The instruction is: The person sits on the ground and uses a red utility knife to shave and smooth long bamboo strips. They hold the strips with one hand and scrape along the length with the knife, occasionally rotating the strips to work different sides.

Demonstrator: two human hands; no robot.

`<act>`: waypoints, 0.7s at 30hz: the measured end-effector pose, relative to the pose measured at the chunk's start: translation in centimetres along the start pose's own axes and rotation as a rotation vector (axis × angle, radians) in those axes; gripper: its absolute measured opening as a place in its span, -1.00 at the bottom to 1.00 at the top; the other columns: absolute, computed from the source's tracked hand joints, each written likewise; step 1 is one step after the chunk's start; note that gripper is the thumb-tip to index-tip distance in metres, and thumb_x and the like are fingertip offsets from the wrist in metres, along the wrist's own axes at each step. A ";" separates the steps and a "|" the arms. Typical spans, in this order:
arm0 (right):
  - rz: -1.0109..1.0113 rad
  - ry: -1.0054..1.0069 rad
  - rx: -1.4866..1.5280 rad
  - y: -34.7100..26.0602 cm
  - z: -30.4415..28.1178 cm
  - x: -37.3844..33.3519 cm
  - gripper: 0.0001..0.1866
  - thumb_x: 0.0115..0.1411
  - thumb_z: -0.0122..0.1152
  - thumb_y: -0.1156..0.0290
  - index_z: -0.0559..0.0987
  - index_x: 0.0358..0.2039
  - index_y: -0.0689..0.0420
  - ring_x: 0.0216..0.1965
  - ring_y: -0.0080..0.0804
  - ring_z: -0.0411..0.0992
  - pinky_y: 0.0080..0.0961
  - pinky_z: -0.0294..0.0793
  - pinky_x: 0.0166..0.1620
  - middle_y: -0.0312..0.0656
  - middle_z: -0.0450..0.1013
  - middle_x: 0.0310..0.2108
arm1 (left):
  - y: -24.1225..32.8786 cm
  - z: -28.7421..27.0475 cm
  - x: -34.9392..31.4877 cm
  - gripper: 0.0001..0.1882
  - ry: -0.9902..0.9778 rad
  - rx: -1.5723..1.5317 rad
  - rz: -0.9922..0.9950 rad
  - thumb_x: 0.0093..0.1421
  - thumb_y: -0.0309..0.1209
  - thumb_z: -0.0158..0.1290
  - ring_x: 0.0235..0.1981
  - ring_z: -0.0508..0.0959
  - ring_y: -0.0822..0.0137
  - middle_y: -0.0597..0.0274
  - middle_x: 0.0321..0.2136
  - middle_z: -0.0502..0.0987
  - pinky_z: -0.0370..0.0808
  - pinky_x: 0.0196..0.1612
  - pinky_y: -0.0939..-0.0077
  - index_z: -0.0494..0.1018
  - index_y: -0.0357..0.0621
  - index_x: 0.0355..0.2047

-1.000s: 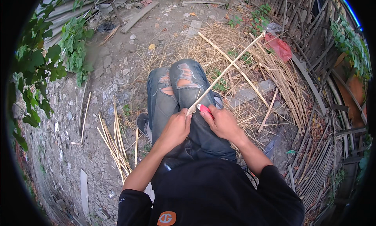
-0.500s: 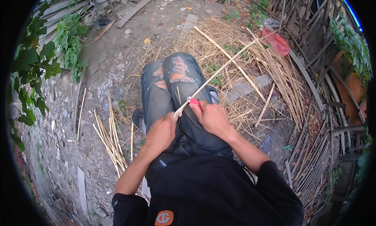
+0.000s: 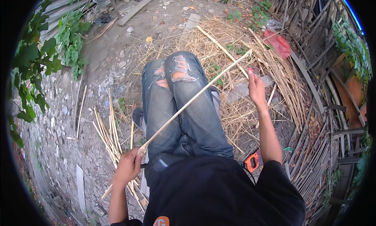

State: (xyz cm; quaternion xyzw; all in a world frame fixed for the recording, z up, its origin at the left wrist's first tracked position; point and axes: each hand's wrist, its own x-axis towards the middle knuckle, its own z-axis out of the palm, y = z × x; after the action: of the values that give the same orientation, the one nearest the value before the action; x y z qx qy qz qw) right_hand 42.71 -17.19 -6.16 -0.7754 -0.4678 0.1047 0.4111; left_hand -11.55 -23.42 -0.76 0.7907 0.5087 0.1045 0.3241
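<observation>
A long, thin pale bamboo stick (image 3: 192, 102) slants across my thighs, from low left up to the right. My left hand (image 3: 128, 165) is closed round its lower end, beside my left hip, where a wider pale piece shows at the fingers. Out to the right, my right hand (image 3: 256, 88) is closed on a small red-handled knife (image 3: 250, 70). Only a bit of its red handle shows by the thumb; the blade cannot be made out. The stick's far tip lies just up and left of this hand, apart from it in the picture.
Split sticks (image 3: 111, 136) lie in a bundle at my left. Straw-like shavings (image 3: 219, 34) and a larger stick pile (image 3: 288, 81) spread ahead and right. An orange device (image 3: 252, 161) is by my right hip. A red plastic bag (image 3: 278, 43) lies near the wooden fence (image 3: 309, 34).
My hands have moved apart: the left down and left with the stick's end, the right up and right with the knife. The orange device has come into sight.
</observation>
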 end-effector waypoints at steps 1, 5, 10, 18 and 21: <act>-0.014 -0.077 0.007 -2.0 0.6 -1.3 -0.37 0.49 -0.09 -0.06 0.57 -0.38 0.31 -0.64 -0.26 0.33 -0.23 0.31 -0.45 -0.01 0.39 -0.69 | 0.8 0.7 1.5 -0.85 -0.025 -0.009 0.001 0.35 -0.46 0.02 -0.32 0.58 -0.28 -0.24 -0.38 0.57 0.51 -0.24 0.03 0.48 -0.31 -0.18; -0.194 -0.293 -0.010 -8.7 2.4 -6.7 -0.44 0.45 0.02 0.00 0.58 -0.43 0.28 -0.64 -0.05 0.46 -0.16 0.41 -0.46 0.03 0.45 -0.70 | 3.8 4.0 6.9 -0.82 0.056 -0.058 0.150 0.39 -0.41 -0.01 -0.32 0.55 -0.34 -0.28 -0.42 0.55 0.47 -0.25 -0.07 0.44 -0.32 -0.22; -0.273 -0.458 -0.158 -11.6 4.1 -10.1 -0.47 0.41 0.08 -0.01 0.60 -0.39 0.28 -0.48 0.24 0.51 0.03 0.46 -0.35 0.19 0.48 -0.60 | 6.8 5.9 10.7 -0.80 0.100 -0.038 0.178 0.41 -0.39 -0.03 -0.32 0.56 -0.36 -0.32 -0.42 0.56 0.47 -0.25 -0.14 0.44 -0.33 -0.20; 0.017 -0.271 -0.122 -6.8 3.2 -3.2 -0.38 0.46 -0.05 -0.05 0.59 -0.39 0.32 -0.51 0.24 0.53 0.06 0.50 -0.37 0.20 0.51 -0.61 | 7.0 5.3 9.7 -0.80 0.139 0.008 0.202 0.40 -0.39 -0.01 -0.31 0.56 -0.34 -0.31 -0.37 0.56 0.48 -0.24 -0.12 0.44 -0.34 -0.20; -0.025 -0.362 -0.146 -6.9 0.9 -2.0 -0.37 0.46 -0.05 -0.07 0.59 -0.39 0.31 -0.51 0.23 0.53 0.06 0.51 -0.37 0.20 0.51 -0.61 | 6.4 4.1 8.7 -0.80 0.067 -0.029 0.163 0.39 -0.40 0.00 -0.31 0.56 -0.34 -0.32 -0.38 0.55 0.47 -0.25 -0.10 0.45 -0.33 -0.21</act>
State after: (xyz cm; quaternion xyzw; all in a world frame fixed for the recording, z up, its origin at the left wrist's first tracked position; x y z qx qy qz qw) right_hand 36.79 -16.77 -2.11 -0.7658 -0.5500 0.2031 0.2643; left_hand -0.81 -19.24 -1.43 0.8207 0.4519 0.1643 0.3087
